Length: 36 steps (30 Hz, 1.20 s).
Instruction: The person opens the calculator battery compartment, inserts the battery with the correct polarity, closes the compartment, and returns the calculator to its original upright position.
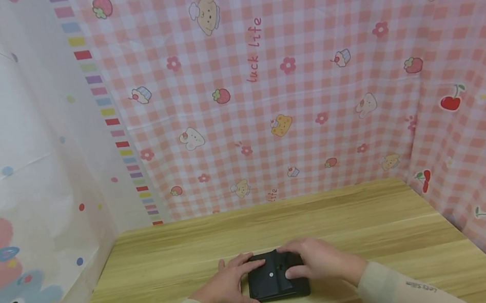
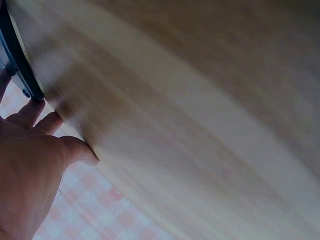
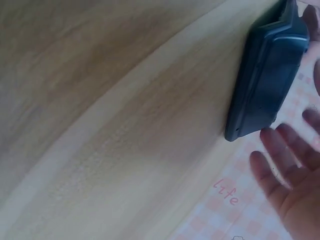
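Note:
A black wallet (image 1: 263, 279) with a small round snap lies on the wooden table, its narrow flap (image 1: 281, 270) standing up near the middle. My left hand (image 1: 229, 285) rests at its left side, index finger stretched across the top and thumb by the near corner. In the left wrist view, that hand's fingertips (image 2: 34, 104) are at the edge of the dark wallet (image 2: 20, 60). My right hand (image 1: 316, 260) holds the flap between thumb and fingers. The right wrist view shows the wallet (image 3: 272, 75) partly raised along one side, with the other fingers (image 3: 280, 150) loosely extended beside it.
The wooden table (image 1: 170, 265) runs back to a pink checked cloth (image 1: 266, 117) hung behind it. A white cloth with cartoon figures (image 1: 22, 203) hangs at the left, and more checked cloth (image 1: 479, 139) at the right.

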Available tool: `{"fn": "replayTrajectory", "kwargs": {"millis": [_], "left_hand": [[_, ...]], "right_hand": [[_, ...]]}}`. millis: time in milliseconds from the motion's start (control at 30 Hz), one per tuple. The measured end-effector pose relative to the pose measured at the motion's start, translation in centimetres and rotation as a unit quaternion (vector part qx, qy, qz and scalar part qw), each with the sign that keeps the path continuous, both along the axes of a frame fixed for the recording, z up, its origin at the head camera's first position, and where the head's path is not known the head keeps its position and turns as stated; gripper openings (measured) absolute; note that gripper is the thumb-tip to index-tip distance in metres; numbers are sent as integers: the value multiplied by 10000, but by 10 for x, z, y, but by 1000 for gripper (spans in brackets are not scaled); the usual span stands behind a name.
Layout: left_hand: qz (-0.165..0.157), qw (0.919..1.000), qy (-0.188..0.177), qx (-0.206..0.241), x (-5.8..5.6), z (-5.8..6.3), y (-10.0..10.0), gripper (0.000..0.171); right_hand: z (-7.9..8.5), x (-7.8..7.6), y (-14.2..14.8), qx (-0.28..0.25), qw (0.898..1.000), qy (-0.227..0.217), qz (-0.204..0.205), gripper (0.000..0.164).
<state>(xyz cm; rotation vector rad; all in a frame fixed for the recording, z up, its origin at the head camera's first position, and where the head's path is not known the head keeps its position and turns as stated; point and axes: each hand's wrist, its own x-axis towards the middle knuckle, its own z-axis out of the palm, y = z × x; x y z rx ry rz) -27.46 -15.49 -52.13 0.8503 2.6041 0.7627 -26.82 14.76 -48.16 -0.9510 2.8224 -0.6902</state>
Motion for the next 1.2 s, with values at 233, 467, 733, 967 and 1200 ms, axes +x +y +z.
{"fn": "replayTrajectory", "kwargs": {"millis": [233, 467, 733, 967, 1200], "left_hand": [[-64, 10000, -21, 58, -2, -2, -1, 95], [-55, 10000, -24, 63, -3, -1, -1, 96], [-50, 10000, -27, 55, -2, 1, -1, 96], [-17, 10000, -28, -9, -2, 1, -1, 96], [-20, 10000, -50, -61, 0, 1, -1, 95]], "right_hand": [[6, 0, -2, -1277, 9623, -1380, -1967, 65], [10, 1, 3, -1699, 9078, -2954, -2447, 81], [7, 4, 3, -1809, 8848, -3408, -2613, 55], [13, 4, -5, -1401, 8918, -3409, -2626, 91], [18, 2, -11, -1042, 8962, -3421, -2625, 83]]}}
